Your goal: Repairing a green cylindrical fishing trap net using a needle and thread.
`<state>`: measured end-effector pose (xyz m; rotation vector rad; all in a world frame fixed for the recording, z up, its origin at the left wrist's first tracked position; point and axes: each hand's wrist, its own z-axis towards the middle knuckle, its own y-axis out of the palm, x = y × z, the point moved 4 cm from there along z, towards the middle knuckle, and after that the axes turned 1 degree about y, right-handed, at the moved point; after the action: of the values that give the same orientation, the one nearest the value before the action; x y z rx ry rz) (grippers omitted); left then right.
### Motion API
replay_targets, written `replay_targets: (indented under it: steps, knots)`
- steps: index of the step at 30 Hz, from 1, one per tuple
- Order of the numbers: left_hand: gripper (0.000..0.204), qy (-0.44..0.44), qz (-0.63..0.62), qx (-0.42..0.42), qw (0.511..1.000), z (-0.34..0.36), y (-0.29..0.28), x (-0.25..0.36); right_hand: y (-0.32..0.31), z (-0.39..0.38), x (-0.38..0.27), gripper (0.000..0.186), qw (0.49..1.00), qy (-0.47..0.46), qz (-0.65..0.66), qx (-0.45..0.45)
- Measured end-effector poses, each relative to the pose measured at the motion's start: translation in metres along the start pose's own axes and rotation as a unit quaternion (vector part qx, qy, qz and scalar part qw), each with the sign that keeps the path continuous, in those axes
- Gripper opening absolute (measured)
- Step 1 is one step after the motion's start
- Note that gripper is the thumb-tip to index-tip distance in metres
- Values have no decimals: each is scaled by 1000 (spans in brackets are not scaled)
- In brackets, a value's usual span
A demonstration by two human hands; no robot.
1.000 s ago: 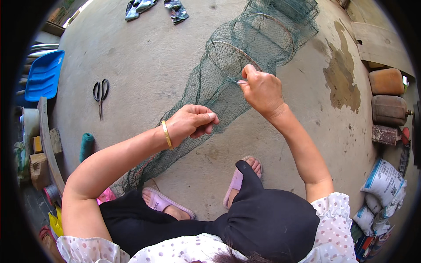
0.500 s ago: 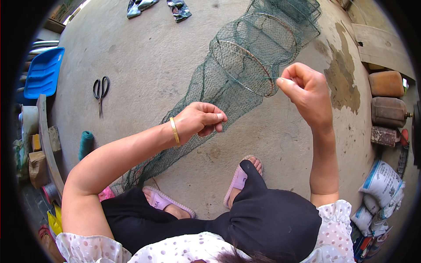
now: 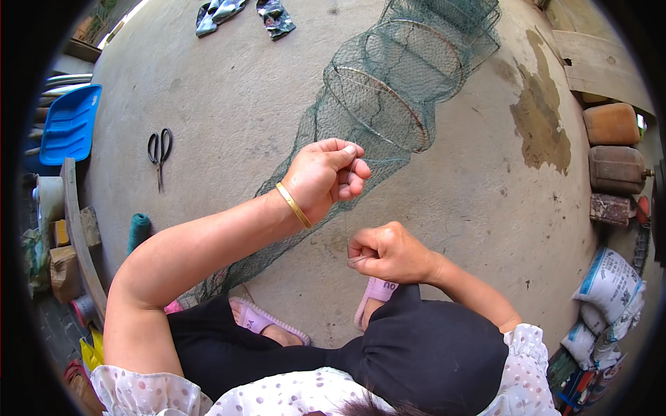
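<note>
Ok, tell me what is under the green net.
Grey concrete floor shows through the green net. Where the left hand covers it, what lies beneath cannot be seen.

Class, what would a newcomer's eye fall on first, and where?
The long green net slants across the concrete floor from the top. At centre, a thin thread runs from the left hand down to the right hand. At far left, a bright blue scoop stands out.

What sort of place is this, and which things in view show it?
Probably a home yard or a storage area: it has a concrete floor, with jerrycan-like containers and filled sacks kept along the right side.
</note>
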<state>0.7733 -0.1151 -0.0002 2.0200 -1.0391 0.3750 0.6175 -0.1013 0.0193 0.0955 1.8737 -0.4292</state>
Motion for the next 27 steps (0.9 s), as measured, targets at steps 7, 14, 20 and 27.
replay_targets:
  steps: [7,14,20,27]
  knots:
    - [11,11,9,31,999,-6,-15,-9,-9,16,34,14,908,73,330,247]
    - [12,10,32,31,999,-8,-15,-10,-23,39,31,11,823,-10,406,396]
    - [12,31,101,57,993,-12,-17,-2,-35,62,17,9,828,-65,461,313]
    - [8,280,416,71,862,-5,-28,21,-48,82,16,7,898,-57,225,374]
